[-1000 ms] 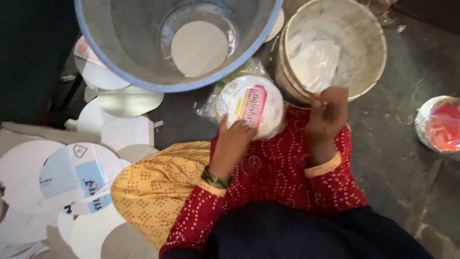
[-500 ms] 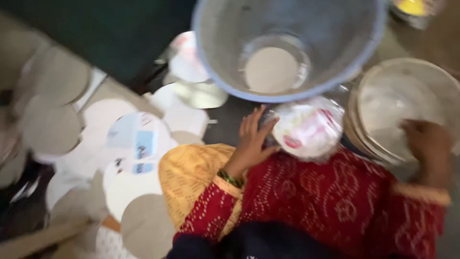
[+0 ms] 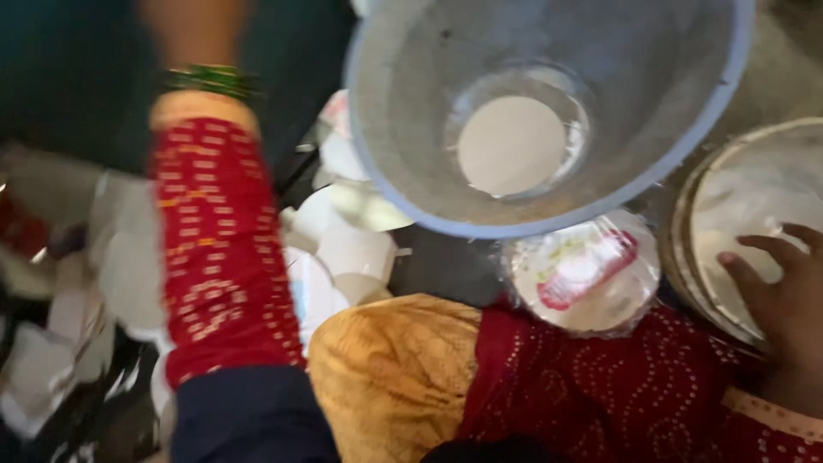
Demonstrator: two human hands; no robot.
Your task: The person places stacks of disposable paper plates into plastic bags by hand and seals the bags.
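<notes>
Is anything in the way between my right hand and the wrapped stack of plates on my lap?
Nothing visible: the right hand rests on the tan bowl, and the wrapped plates lie uncovered just beside it.

A shallow, round, pale metal basin (image 3: 729, 214) sat at the right, the right hand's fingers (image 3: 754, 274) spread inside its rim. Just beside it, a plastic-wrapped stack of white paper plates (image 3: 583, 274) lay tilted on the red-clothed lap.

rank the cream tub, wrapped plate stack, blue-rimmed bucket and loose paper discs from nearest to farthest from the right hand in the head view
1. Cream tub, far right; the right hand rests on its rim.
2. Wrapped plate stack, just to the hand's left, on the lap.
3. Blue-rimmed bucket, above, centre.
4. Loose paper discs, left of centre on the floor.
</notes>
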